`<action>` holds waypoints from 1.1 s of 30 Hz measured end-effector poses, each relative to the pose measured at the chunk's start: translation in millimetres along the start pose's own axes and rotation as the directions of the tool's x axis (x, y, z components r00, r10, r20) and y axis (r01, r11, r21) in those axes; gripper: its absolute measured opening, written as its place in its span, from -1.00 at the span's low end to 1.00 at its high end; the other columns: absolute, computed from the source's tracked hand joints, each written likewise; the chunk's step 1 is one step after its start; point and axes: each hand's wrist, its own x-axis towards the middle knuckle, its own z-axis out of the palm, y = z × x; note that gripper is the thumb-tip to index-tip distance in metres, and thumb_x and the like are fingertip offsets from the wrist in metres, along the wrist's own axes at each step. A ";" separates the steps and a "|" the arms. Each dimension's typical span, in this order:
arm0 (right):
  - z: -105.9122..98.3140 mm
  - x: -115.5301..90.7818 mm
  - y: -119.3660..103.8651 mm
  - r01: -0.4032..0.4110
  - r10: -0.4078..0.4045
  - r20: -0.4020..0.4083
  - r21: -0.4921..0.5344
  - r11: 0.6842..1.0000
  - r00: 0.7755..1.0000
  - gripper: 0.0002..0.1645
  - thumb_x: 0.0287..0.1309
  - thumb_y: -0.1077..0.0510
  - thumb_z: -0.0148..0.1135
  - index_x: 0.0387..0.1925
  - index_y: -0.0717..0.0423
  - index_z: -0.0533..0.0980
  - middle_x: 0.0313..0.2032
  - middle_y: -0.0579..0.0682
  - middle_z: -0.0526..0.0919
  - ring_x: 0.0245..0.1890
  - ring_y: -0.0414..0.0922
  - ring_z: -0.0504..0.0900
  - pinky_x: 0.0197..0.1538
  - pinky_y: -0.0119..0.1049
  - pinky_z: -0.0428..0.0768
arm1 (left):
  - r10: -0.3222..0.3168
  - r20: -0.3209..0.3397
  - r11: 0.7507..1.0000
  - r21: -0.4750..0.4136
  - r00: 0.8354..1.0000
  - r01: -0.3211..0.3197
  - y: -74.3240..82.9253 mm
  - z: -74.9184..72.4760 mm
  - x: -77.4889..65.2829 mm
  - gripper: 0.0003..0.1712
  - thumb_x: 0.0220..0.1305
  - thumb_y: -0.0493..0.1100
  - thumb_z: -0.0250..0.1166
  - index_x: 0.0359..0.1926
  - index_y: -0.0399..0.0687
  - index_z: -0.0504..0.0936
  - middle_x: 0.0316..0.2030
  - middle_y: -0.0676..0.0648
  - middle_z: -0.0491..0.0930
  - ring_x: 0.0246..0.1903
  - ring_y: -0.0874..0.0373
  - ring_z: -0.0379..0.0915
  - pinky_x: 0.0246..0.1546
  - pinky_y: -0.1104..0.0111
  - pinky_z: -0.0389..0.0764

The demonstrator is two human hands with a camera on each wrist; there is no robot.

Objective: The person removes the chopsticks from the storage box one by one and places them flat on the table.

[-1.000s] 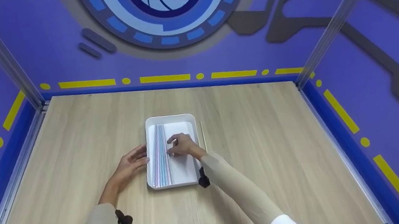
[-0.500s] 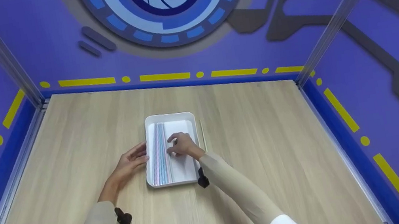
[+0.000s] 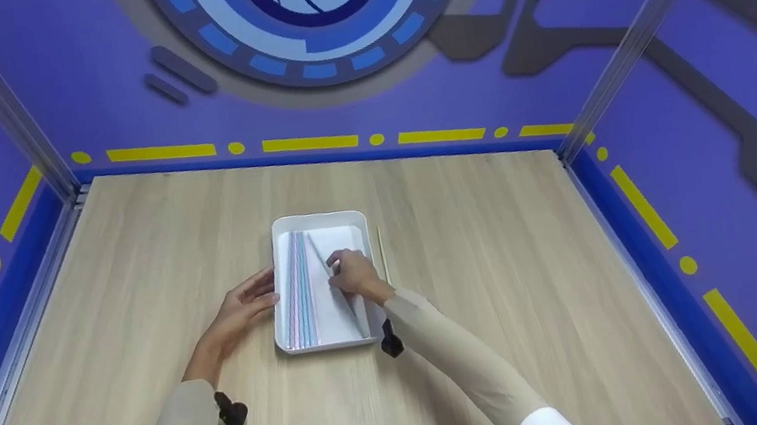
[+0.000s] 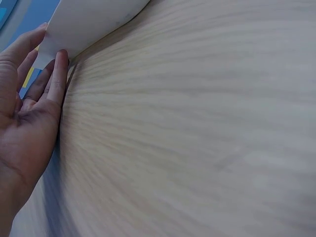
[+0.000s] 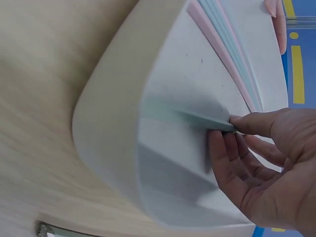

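A white rectangular tray [image 3: 317, 216] lies on the table, with several pink and blue straws [image 3: 298, 294] side by side along its left half. My right hand [image 3: 356, 274] pinches a pale green straw [image 5: 202, 119] between thumb and fingers, over the tray's bare right half. That straw slants away from the row. My left hand [image 3: 237, 317] is at the tray's left wall, fingers fairly straight; in the left wrist view the fingertips [image 4: 61, 55] touch the tray's outer side [image 4: 94, 24].
A thin pale stick [image 3: 382, 251] lies on the table just right of the tray. Wooden tabletop [image 3: 493, 263] surrounds the tray. Blue-purple panels [image 3: 125, 100] stand at the back and both sides.
My right hand has drawn the pale green straw away from the row, with its near end swung to the right. The left hand stays at the tray's wall.
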 end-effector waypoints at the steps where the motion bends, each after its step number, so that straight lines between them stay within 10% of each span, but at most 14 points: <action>1: -0.5 -0.1 0.3 0.010 -0.010 -0.002 0.002 1.000 1.000 -0.59 0.24 0.30 0.35 0.13 0.18 0.59 -0.14 0.12 0.76 -0.41 -0.15 0.71 -0.42 -0.42 0.69 | 0.003 0.002 1.000 0.004 1.000 -0.003 0.1 -0.3 0.2 -0.20 0.45 -0.25 0.27 0.58 -0.16 0.13 0.49 -0.36 0.24 0.49 -0.21 0.17 0.24 0.47 0.59; 18: -38.1 -11.5 -1.7 0.168 -0.181 0.015 0.301 0.939 0.983 -0.51 0.21 0.39 0.37 0.18 0.39 0.54 -0.21 0.35 0.77 -0.24 0.19 0.82 -0.43 -0.26 0.80 | -0.009 -0.013 1.000 0.007 1.000 0.009 0.5 0.0 0.8 -0.22 0.44 -0.27 0.27 0.57 -0.11 0.18 0.49 -0.31 0.26 0.49 -0.17 0.18 0.21 0.49 0.61; 33: -70.9 -22.9 22.2 0.127 -0.117 -0.051 0.430 0.894 0.992 -0.48 0.22 0.36 0.38 0.20 0.37 0.49 -0.31 0.21 0.74 -0.20 0.26 0.79 -0.35 -0.23 0.82 | -0.012 -0.002 1.000 0.023 1.000 0.012 0.6 -1.2 -0.3 -0.19 0.44 -0.20 0.29 0.58 -0.13 0.14 0.49 -0.34 0.24 0.50 -0.21 0.16 0.23 0.51 0.58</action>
